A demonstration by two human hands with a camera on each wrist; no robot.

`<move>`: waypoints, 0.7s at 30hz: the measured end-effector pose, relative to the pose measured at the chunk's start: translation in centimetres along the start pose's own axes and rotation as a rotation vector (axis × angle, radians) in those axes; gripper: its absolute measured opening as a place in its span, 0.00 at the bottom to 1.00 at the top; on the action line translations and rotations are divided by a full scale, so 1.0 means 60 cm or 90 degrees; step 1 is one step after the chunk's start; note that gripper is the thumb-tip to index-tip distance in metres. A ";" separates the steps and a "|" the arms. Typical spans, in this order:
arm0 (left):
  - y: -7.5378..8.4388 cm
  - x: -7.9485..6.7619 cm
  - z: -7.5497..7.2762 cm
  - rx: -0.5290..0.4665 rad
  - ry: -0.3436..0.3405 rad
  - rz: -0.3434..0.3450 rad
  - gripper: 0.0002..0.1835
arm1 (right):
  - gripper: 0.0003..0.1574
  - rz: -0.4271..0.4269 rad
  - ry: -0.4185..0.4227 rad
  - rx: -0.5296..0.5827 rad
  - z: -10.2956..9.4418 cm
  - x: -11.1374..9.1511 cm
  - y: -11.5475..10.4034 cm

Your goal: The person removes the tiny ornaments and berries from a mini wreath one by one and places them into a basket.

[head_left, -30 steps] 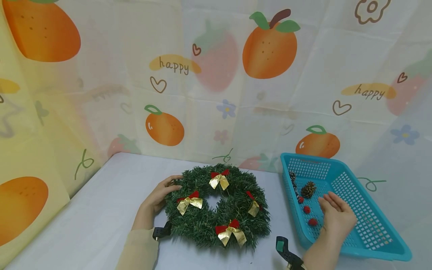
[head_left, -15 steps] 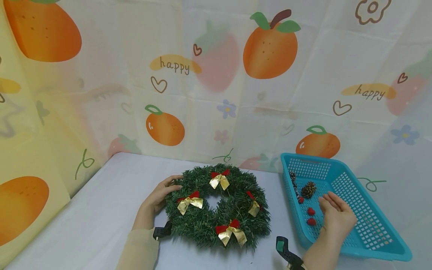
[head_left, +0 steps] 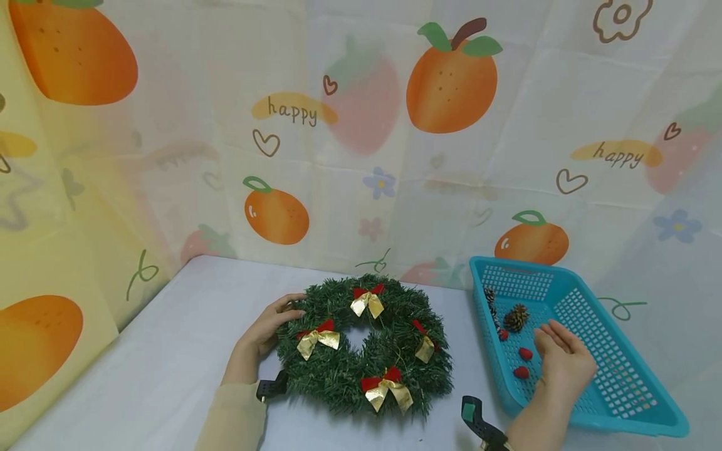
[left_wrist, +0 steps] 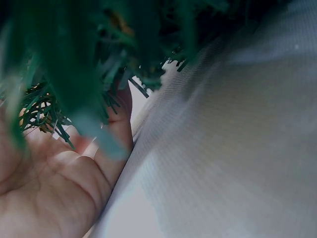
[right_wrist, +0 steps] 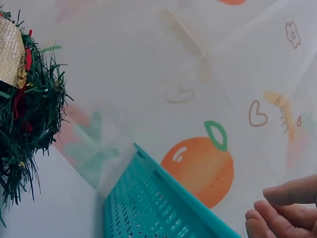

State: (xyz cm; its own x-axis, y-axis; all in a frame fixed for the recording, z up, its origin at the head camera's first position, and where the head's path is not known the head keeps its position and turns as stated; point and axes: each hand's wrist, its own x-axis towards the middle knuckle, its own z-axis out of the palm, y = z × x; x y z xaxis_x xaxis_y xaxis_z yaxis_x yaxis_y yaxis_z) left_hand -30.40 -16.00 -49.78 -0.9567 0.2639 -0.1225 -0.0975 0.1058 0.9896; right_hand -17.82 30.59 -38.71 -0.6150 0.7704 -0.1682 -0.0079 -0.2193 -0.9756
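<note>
A green wreath with red-and-gold bows lies on the white table. My left hand grips its left edge, fingers curled in at the greenery; in the left wrist view, strands hang over the palm. Over the blue plastic basket hovers my right hand, loosely curled and holding nothing. The right wrist view shows its thumb apart from its fingers. Below and left of it in the basket are small red balls and a brown pine cone.
Another, narrower pine cone stands against the basket's left wall, with one more red ball near it. A fruit-printed cloth hangs behind the table. Bare tabletop separates wreath and basket.
One red ball in the basket has rolled a little to the right, toward my right hand; another has shifted slightly. Both hands and the wreath stay where they were.
</note>
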 end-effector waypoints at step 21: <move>-0.001 -0.002 0.000 0.039 -0.004 0.005 0.29 | 0.11 -0.058 -0.053 -0.020 0.029 -0.028 -0.020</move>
State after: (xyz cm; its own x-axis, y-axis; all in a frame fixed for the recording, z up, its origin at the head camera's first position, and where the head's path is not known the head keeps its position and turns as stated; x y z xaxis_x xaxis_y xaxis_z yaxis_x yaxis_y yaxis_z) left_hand -30.30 -16.05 -49.82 -0.9557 0.2706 -0.1154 -0.0731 0.1618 0.9841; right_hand -18.17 28.51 -37.03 -0.6767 0.7331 -0.0679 -0.0421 -0.1307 -0.9905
